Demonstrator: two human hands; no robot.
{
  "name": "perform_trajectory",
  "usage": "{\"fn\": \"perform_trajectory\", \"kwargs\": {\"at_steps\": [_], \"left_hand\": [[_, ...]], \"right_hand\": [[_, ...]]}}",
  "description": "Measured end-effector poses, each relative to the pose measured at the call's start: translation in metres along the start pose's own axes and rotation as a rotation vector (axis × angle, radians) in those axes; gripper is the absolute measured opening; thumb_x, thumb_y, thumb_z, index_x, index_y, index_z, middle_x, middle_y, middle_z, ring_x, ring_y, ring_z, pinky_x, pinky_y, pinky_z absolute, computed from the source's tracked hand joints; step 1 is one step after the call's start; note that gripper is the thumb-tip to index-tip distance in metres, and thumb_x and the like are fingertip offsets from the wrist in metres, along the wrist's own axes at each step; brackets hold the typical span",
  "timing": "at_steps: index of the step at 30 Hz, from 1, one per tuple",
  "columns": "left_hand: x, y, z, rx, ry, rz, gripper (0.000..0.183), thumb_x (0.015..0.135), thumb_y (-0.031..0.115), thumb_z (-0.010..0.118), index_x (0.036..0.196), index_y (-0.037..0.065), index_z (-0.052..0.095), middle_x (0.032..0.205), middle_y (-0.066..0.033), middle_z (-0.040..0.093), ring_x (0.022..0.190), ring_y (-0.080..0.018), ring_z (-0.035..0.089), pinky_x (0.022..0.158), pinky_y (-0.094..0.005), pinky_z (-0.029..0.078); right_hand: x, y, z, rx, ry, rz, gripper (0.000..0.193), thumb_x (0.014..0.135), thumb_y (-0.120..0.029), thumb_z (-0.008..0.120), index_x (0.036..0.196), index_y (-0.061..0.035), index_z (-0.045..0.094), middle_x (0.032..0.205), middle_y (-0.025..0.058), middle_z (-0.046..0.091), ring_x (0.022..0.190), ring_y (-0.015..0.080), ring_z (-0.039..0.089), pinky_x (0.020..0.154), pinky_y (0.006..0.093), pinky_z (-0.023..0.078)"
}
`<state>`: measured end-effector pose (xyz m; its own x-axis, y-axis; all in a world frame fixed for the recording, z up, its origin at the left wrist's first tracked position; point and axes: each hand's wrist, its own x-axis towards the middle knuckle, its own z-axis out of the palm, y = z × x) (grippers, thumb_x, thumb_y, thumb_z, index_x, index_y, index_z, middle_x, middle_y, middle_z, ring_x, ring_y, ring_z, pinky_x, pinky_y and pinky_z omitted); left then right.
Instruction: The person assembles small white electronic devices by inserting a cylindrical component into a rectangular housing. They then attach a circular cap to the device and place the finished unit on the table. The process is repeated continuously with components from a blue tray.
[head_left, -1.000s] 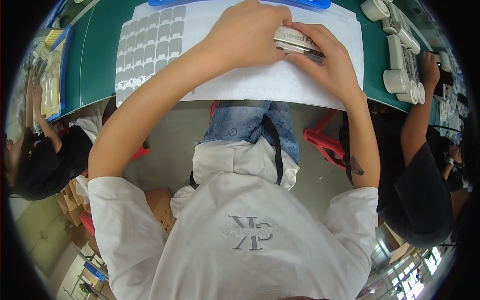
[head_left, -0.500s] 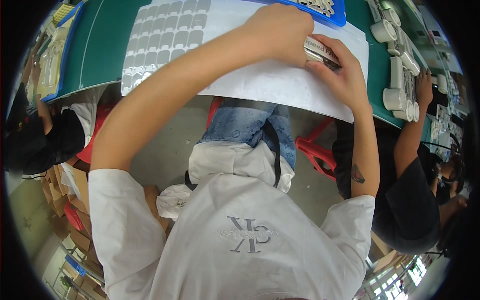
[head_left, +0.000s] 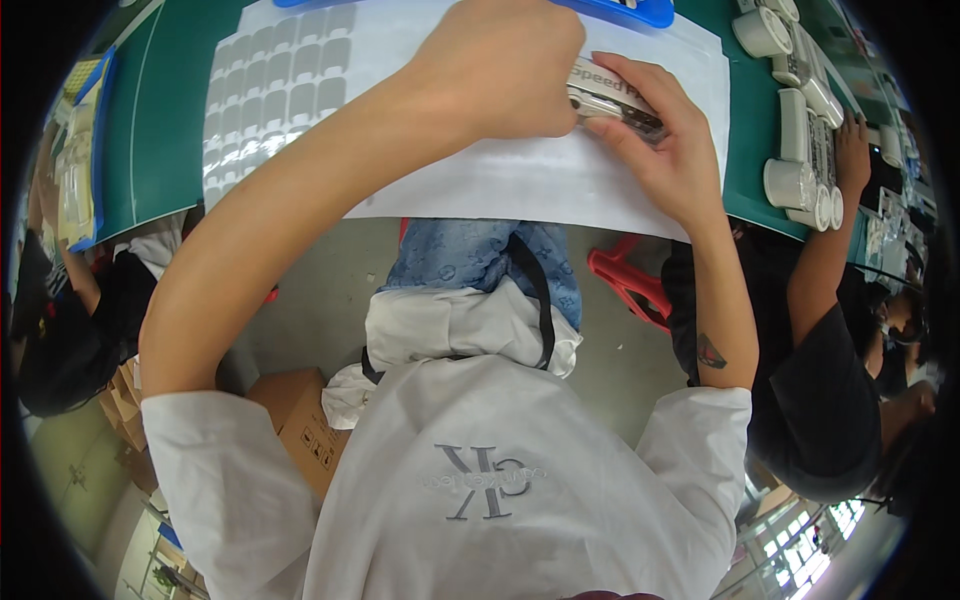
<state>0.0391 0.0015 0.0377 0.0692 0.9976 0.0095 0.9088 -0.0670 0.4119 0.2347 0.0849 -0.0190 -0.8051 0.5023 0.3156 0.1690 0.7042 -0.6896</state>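
Observation:
Above the white backing sheet (head_left: pixel 480 185), both my hands are at a white handheld device (head_left: pixel 612 90) with printed lettering and a shiny, dark-edged side. My right hand (head_left: pixel 672 135) grips its right end between thumb and fingers. My left hand (head_left: pixel 505 70) is curled into a fist over its left end; the back of the hand faces up and hides the fingertips and that end of the device. Beside my left forearm, rows of grey rounded labels (head_left: pixel 280 80) cover the left part of the sheet.
A blue tray (head_left: pixel 640 12) is at the far edge. White devices with round heads (head_left: pixel 790 185) line the green table (head_left: pixel 745 130) on the right, near another person's hand (head_left: pixel 852 155). Another blue-rimmed tray (head_left: pixel 100 150) stands at left. A red stool (head_left: pixel 630 285) is below.
The view has shifted, so the sheet and labels appear farther left and the blue tray higher. Both hands stay at the device, which shows slightly more of its printed side.

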Motion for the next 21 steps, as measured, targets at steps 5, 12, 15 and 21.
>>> {"fn": "perform_trajectory", "kwargs": {"at_steps": [5, 12, 15, 21], "left_hand": [[0.003, -0.003, -0.005, -0.03, 0.004, 0.009, 0.025, 0.067, 0.023, 0.074, 0.072, -0.001, 0.07, 0.073, -0.0242, 0.066, 0.074, -0.0402, 0.067, 0.071, -0.0471, 0.054], [-0.014, -0.019, 0.008, -0.057, -0.02, -0.031, 0.055, 0.062, 0.044, 0.08, 0.096, 0.002, 0.072, 0.098, -0.0157, 0.07, 0.087, -0.0337, 0.065, 0.077, -0.039, 0.051], [-0.049, -0.034, 0.006, -0.289, 0.299, -0.039, 0.046, 0.068, 0.029, 0.084, 0.103, 0.002, 0.07, 0.097, -0.0109, 0.07, 0.086, -0.0248, 0.066, 0.077, -0.0345, 0.051], [-0.111, -0.078, -0.016, -0.923, 0.87, -0.112, 0.035, 0.085, 0.016, 0.075, 0.111, -0.003, 0.06, 0.106, -0.0126, 0.069, 0.09, -0.0151, 0.063, 0.077, -0.0275, 0.051]], "right_hand": [[0.003, -0.005, 0.003, 0.015, -0.002, 0.064, 0.045, 0.078, -0.016, 0.076, 0.12, -0.0042, 0.063, 0.109, 0.0131, 0.066, 0.101, 0.0296, 0.061, 0.09, 0.0359, 0.048], [-0.003, 0.002, -0.003, 0.431, -0.009, 0.182, 0.059, 0.084, -0.026, 0.072, 0.136, -0.0048, 0.053, 0.114, 0.0116, 0.065, 0.108, 0.0203, 0.06, 0.097, 0.0337, 0.045], [-0.009, 0.011, -0.002, 0.493, 0.088, 0.211, 0.05, 0.094, -0.029, 0.059, 0.134, 0.0002, 0.053, 0.113, 0.0111, 0.065, 0.106, 0.0185, 0.06, 0.096, 0.032, 0.044], [0.032, -0.017, 0.021, 0.13, 0.003, -0.007, 0.033, 0.091, -0.023, 0.064, 0.117, -0.003, 0.064, 0.101, 0.0106, 0.066, 0.091, 0.02, 0.064, 0.082, 0.0324, 0.049]]}}
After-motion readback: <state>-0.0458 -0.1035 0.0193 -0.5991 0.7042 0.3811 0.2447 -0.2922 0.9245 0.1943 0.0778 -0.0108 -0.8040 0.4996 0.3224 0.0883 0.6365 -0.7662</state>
